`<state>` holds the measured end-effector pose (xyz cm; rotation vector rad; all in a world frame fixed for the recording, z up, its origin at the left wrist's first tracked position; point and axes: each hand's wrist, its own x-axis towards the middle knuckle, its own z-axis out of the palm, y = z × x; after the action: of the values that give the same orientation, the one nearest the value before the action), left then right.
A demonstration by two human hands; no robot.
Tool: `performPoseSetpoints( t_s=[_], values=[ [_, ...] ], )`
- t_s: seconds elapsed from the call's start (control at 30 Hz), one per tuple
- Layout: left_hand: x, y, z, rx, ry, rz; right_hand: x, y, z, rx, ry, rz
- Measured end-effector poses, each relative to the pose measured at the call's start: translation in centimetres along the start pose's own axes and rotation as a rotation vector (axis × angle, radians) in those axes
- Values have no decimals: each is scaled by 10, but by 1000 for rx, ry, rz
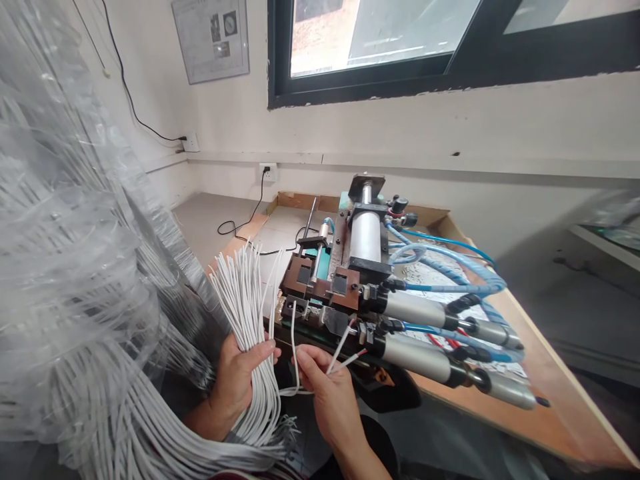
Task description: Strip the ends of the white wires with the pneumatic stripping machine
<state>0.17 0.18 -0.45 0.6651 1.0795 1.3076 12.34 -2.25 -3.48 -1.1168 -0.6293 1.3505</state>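
A thick bundle of white cables [243,300] stands upright in my left hand [239,377], whose fingers and thumb wrap round it. To its right, my right hand [327,387] pinches a few white cables [341,348]. Two of these point up and right, with reddish inner wires bared at their tips. Another single cable rises beside my right thumb toward the machine. Just beyond both hands sits a pneumatic wire-stripping machine [320,283], with brown clamp blocks and silver cylinders. The bundle's lower part curves down and away to the left.
Large heaps of white cable wrapped in clear plastic [60,280] fill the left side. Blue air hoses [450,280] loop over the machine's right. The wooden-edged bench [565,413] holds white scraps behind the cylinders. A black power cord [260,207] runs to a wall socket.
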Motion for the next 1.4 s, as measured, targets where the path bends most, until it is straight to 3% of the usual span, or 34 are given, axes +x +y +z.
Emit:
performPoseSetpoints(
  t_s=[0.13,0.23,0.33,0.6,0.8,0.97,1.03,1.23,1.4],
  values=[
    [2,0,2,-34,0,-2,-6,3,-5,-185,16,-175],
    [2,0,5,-38,-10,2,-5,8,-5,-326,102,-325],
    [2,-1,7,-13,-49,15,1,10,1,-401,126,-316],
    [4,1,12,143,-115,82,-1,11,9,-297,-83,-195],
    [6,7,14,151,-33,107,-12,12,-4,-403,-199,-335],
    [7,8,15,53,6,46,-5,12,0,-99,115,-225],
    [7,9,15,40,13,46,2,10,6,72,177,-146],
    [7,12,16,40,-1,57,12,-4,22,336,157,-33],
    [7,13,17,44,27,41,10,-5,22,321,124,-118]
  ],
)
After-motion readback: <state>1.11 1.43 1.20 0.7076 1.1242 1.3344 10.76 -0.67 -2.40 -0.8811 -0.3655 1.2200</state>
